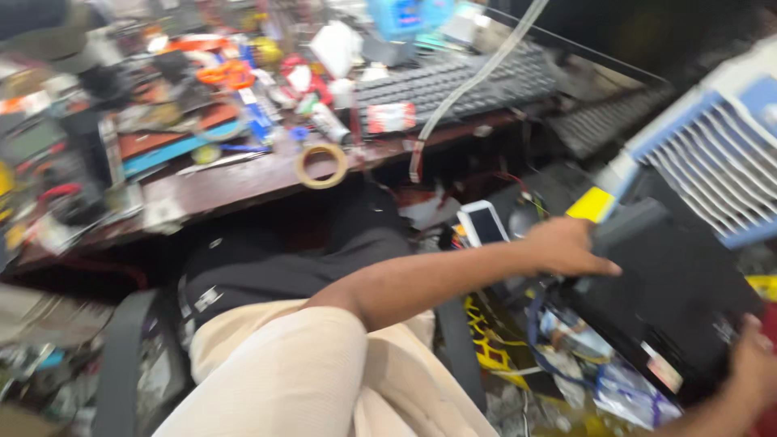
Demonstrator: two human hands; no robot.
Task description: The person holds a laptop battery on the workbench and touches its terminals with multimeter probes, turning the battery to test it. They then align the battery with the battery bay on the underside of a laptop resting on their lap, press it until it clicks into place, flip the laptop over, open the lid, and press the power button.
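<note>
Reaching across to the right, the left hand (566, 249) rests on the far top edge of a flat black device (672, 299), fingers pressed together and stretched forward; the right hand (753, 364) grips its near right corner, fingers too blurred to tell; the device sits tilted at the near right, below a white-and-blue cooler (720, 154); a tape roll (321, 165) lies on the cluttered desk (235, 182) at the far left.

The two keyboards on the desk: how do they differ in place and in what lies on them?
The near keyboard lies toward the middle of the desk, and a pale hose crosses it. The far keyboard sits lower at the right end, and nothing is seen lying on it. Both are dark and blurred.
</note>
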